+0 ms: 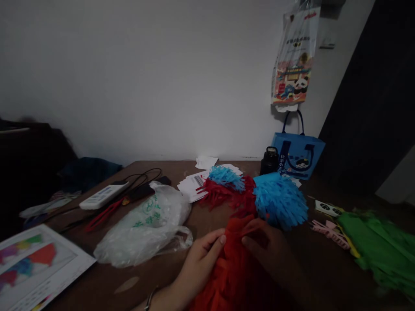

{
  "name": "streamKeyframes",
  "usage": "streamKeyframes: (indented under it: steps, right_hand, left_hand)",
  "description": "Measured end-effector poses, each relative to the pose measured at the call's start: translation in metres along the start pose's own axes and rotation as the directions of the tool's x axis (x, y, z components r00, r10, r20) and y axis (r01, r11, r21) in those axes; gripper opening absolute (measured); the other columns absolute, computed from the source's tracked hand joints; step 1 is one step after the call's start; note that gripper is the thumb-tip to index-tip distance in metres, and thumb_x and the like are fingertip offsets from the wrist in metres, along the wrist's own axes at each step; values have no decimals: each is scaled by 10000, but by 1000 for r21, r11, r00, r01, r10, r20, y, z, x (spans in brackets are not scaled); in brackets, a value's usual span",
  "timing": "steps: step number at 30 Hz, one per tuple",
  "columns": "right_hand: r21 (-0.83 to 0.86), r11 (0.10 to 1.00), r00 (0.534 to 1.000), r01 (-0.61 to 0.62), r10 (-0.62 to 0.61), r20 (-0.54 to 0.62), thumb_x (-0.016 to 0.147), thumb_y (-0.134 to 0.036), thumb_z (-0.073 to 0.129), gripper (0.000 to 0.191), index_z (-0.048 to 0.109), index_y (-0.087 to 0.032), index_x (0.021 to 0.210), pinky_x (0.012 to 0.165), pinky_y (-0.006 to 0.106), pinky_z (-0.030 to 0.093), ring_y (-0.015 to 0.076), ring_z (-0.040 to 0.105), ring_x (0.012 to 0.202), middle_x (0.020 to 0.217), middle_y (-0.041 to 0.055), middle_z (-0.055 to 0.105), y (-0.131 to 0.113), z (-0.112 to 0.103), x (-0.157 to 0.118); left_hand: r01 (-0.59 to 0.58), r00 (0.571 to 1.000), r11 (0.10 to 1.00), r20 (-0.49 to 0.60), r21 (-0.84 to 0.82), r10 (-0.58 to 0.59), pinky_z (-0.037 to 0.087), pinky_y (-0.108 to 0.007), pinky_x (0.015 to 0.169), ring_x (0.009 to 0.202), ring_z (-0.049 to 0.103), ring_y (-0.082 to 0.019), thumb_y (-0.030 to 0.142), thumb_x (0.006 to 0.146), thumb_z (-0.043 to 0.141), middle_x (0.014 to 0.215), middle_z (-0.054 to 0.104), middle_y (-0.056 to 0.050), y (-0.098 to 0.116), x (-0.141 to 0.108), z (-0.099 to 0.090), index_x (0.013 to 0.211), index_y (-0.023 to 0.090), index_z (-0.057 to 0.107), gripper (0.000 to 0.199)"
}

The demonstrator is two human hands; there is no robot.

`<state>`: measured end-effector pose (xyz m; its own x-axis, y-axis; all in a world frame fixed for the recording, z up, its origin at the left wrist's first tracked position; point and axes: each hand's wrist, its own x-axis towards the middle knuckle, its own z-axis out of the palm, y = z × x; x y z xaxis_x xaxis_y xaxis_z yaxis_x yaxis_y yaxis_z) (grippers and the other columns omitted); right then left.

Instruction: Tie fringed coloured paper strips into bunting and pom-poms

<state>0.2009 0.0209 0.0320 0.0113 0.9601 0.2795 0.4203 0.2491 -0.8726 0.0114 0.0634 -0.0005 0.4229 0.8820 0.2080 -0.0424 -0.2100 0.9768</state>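
Fringed red-orange tissue paper (223,276) hangs down from between my hands at the table's near side. My left hand (202,255) pinches its upper left edge between thumb and forefinger. On the other side my right hand (264,242) has its fingers closed on the top right edge of the same paper. Just beyond lie dark red fringed paper (217,194) and two blue fringed pieces, a small tuft (227,177) and a larger bunch (280,201). The lower part of the red-orange paper falls into shadow.
A clear plastic bag (145,229) and a printed sheet (35,268) lie left, near a white power strip (103,195). Green fringed paper (376,246) and a pink hair claw (330,233) are at right. A black bottle (269,162) stands beside a blue tote bag (300,155).
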Motion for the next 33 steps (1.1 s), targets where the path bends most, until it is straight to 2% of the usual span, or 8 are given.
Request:
streamKeyframes:
  steps: [3,5,8,12,21,25,30,33]
  right_hand:
    - [-109,994,1000,-3,4,5,777,-333,679,193,665,-201,916,777,318,460,219,639,871,929,38,707,-2,2,-1]
    - [-149,988,999,32,-31,13,793,-297,656,121,678,-199,859,764,310,450,211,634,843,891,33,706,-3,2,-1]
    - [-90,995,999,42,-39,36,848,-256,573,128,677,-193,808,743,285,446,189,627,806,849,24,701,-2,0,1]
    - [-14,999,998,-32,33,55,863,-298,559,169,670,-189,798,681,259,439,177,620,756,800,10,691,0,-2,2]
    - [-100,993,997,-58,63,44,857,-312,552,194,651,-180,756,637,260,401,175,595,718,751,11,670,0,-4,1]
    - [-27,998,995,-59,62,81,869,-320,550,204,636,-181,746,610,247,380,160,575,695,727,-8,650,2,-8,1]
    - [1,997,992,-74,73,102,883,-310,543,178,635,-188,792,650,249,400,163,583,730,761,-12,649,4,-9,2]
    - [-5,1000,997,-15,15,81,869,-258,547,87,604,-196,846,688,251,418,162,599,763,807,-9,650,5,-7,2]
  left_hand:
    - [-3,1000,1000,-3,4,3,497,-253,854,904,655,-209,487,891,582,1021,748,-33,0,1,1,1086,214,738,370]
    - [-10,1000,1000,-4,13,10,499,-252,849,901,654,-209,485,893,580,1019,749,-34,0,1,1,1084,215,739,367]
    - [-13,1000,1000,-12,24,13,503,-250,831,901,653,-214,494,887,583,1000,751,-36,-1,-1,1,1073,211,743,375]
    - [-14,1000,1000,-13,21,14,507,-250,824,901,654,-216,519,885,575,988,751,-36,0,-2,2,1076,210,740,399]
    - [-11,1000,999,-5,47,11,505,-256,841,924,661,-224,521,890,563,998,748,-41,-2,-2,0,1069,204,740,405]
    - [-16,1000,997,-7,77,16,504,-258,847,912,655,-222,522,895,548,994,749,-37,0,-2,1,1058,209,744,404]
    - [-14,1000,993,-19,120,16,499,-261,851,924,652,-230,517,895,547,997,747,-40,2,-2,1,1047,205,746,401]
    - [-14,999,992,-36,123,19,493,-252,852,930,654,-228,515,888,560,992,748,-38,0,-2,0,1034,205,749,392]
